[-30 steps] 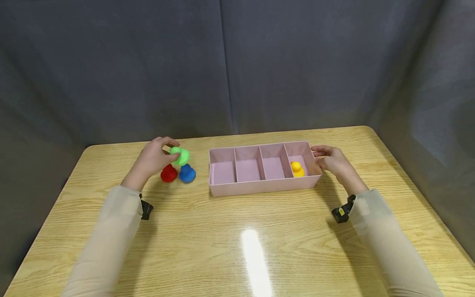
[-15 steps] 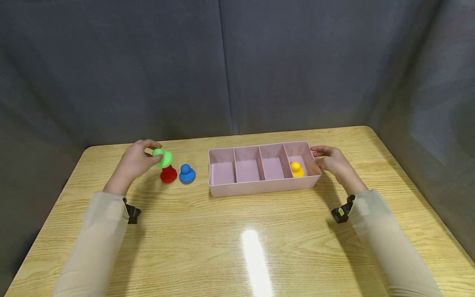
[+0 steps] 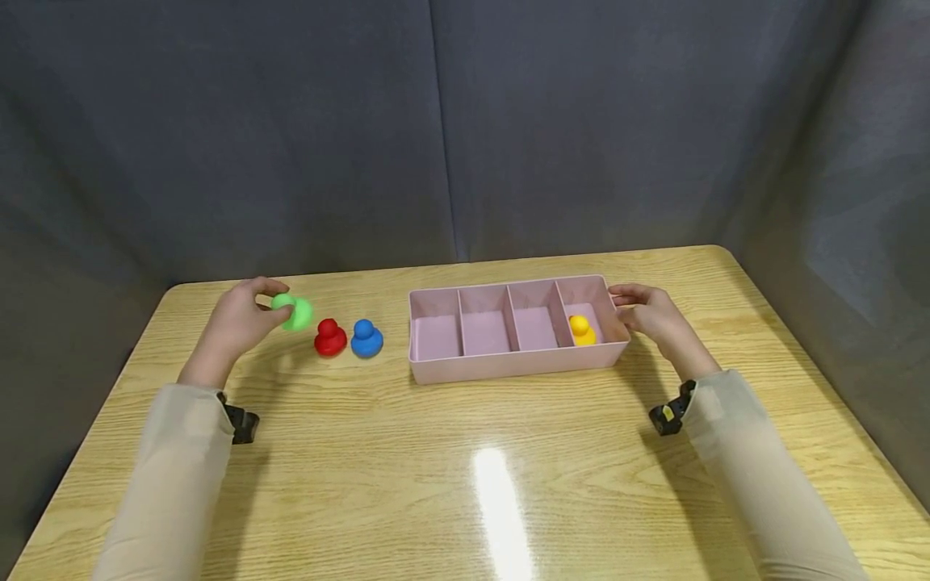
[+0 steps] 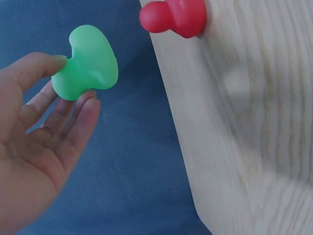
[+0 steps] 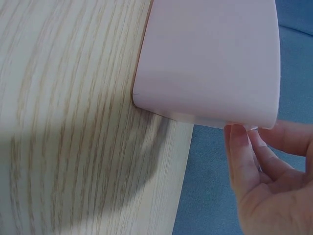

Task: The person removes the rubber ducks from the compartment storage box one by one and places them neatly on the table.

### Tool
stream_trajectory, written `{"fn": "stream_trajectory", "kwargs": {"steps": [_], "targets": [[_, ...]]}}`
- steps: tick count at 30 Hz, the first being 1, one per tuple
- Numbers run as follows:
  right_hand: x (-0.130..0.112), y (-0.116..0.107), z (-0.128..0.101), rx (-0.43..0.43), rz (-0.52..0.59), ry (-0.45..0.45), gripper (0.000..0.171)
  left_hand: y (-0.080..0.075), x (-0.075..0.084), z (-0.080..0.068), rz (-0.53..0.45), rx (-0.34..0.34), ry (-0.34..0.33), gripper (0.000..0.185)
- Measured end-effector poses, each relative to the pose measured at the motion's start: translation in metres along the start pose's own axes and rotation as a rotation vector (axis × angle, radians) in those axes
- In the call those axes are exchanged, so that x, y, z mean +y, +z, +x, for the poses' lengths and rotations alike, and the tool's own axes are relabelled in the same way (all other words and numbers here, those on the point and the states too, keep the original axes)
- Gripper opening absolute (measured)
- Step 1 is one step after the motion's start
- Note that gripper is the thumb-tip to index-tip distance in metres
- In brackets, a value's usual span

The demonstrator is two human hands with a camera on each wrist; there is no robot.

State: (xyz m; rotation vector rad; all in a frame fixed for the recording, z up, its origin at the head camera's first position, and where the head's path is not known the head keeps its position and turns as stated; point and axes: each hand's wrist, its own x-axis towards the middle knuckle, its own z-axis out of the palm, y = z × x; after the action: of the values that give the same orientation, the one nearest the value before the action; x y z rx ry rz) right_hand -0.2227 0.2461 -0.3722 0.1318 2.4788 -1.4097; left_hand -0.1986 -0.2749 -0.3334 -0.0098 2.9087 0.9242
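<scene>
My left hand [image 3: 269, 310] pinches a green toy duck [image 3: 294, 312] between thumb and fingers, just above the table and left of a red duck [image 3: 330, 337]. The left wrist view shows the green duck [image 4: 87, 62] at my fingertips [image 4: 88, 105], with the red duck [image 4: 176, 17] beyond. A blue duck [image 3: 366, 339] stands right of the red one. A pink tray [image 3: 508, 367] with several compartments holds a yellow duck [image 3: 581, 330] in its rightmost one. My right hand [image 3: 630, 311] rests against the tray's right end, its fingertips [image 5: 240, 142] touching the wall [image 5: 210, 58].
The wooden table [image 3: 465, 468] has a rounded far right corner and its left edge close to my left hand. A grey curtain [image 3: 450, 129] hangs behind it. A bright light glare [image 3: 497, 500] lies on the near middle.
My left hand has carried the green duck leftward, from above the red and blue ducks to the left of the red one. The right hand has stayed at the tray.
</scene>
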Motion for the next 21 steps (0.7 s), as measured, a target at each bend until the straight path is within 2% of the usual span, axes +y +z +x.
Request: {"fn": "stream_trajectory", "kwargs": {"steps": [11, 21], "targets": [[0.0, 0.0, 0.001, -0.002, 0.006, 0.007, 0.056, -0.001, -0.02, -0.003, 0.021, -0.013, -0.03, 0.046], [0.001, 0.0, 0.001, 0.002, 0.01, 0.008, 0.055, 0.005, -0.023, -0.004, 0.03, -0.037, -0.032, 0.046]]}}
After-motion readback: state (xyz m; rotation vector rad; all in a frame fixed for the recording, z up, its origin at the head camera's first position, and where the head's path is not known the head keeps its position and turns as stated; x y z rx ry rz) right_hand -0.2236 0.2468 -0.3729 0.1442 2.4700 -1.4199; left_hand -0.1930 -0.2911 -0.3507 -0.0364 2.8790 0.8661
